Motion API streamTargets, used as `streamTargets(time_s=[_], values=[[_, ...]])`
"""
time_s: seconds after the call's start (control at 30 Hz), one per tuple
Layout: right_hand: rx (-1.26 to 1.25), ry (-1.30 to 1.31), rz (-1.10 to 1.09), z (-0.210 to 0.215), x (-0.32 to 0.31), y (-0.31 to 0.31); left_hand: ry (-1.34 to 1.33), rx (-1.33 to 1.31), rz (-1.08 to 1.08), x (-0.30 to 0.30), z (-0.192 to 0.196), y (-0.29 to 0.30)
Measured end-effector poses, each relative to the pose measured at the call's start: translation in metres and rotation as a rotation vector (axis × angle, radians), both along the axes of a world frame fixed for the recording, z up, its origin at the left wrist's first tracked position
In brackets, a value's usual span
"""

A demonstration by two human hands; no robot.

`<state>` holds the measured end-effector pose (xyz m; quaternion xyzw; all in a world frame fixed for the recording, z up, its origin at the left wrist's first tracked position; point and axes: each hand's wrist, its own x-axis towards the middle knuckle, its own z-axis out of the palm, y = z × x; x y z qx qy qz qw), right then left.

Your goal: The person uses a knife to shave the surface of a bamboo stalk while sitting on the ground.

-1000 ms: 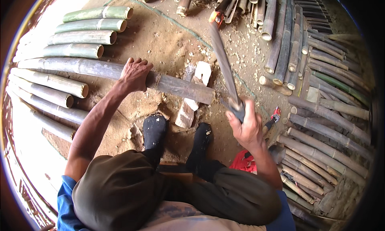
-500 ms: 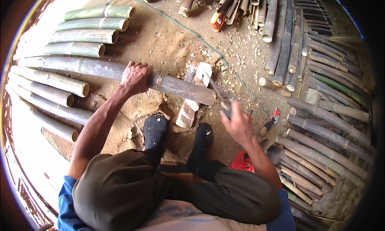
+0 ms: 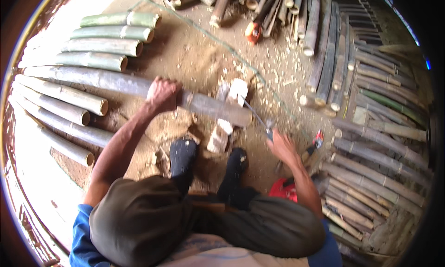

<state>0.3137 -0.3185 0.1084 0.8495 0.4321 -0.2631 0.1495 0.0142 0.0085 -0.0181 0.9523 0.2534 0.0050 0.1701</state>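
Observation:
My left hand is wrapped over a thick grey-brown bamboo pole, which slants across in front of me. The pole's near right part rests across a pale, chipped wooden block on the ground. Past the pole's right end, my right hand grips a long knife by its dark handle. Its thin blade, seen nearly edge-on, points up and left toward the far end of the block. Whether the blade touches the pole cannot be made out.
Cut bamboo poles lie side by side at left; stacked bamboo fills the right. More poles stand at the back near an orange object. Wood chips litter the ground. A red item and a red-tipped tool lie right of my feet.
The whole view has shifted slightly. My right hand has moved a little to the right with the knife, whose blade now slants more. My left hand keeps its hold on the bamboo pole.

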Motion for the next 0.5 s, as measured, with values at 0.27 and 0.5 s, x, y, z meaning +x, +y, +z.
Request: streamTargets(time_s=[0.27,0.5], values=[[0.811,0.385,-0.351,0.018,-0.058,-0.004,0.081,-0.046,-0.055,-0.019,0.018,0.013],[1.044,0.947,-0.919,0.003,-0.083,-0.029,0.477,0.062,-0.013,-0.105,0.053,0.115]])
